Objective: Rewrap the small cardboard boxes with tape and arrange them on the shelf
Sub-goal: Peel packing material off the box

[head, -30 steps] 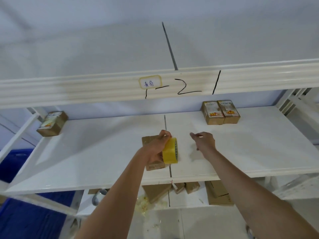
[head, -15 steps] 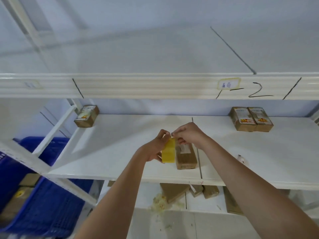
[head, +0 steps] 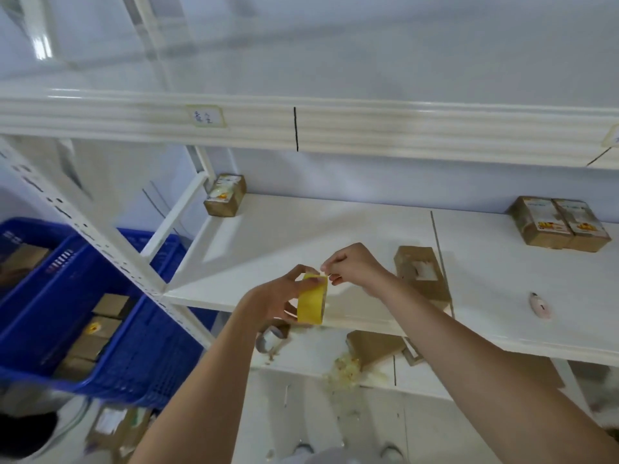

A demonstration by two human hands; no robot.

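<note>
My left hand (head: 283,296) grips a yellow roll of tape (head: 312,304) in front of the white shelf's front edge (head: 385,324). My right hand (head: 353,267) pinches at the top of the roll, where the tape's end is. Just right of my right hand a plain brown cardboard box (head: 422,276) with a white label lies on the shelf. A wrapped box (head: 226,195) stands at the shelf's back left. Two wrapped boxes (head: 561,224) lie side by side at the back right.
A small pink-white cutter (head: 540,305) lies on the shelf at the right. Blue crates (head: 83,329) with several boxes stand at the left beyond the shelf's upright post. On the lower shelf lie cardboard pieces (head: 373,348), tape scraps (head: 345,370) and another tape roll (head: 270,337).
My view has swung left, so the crates show. Both hands with the tape roll have moved left off the brown box, and my right hand now pinches at the roll's top.
</note>
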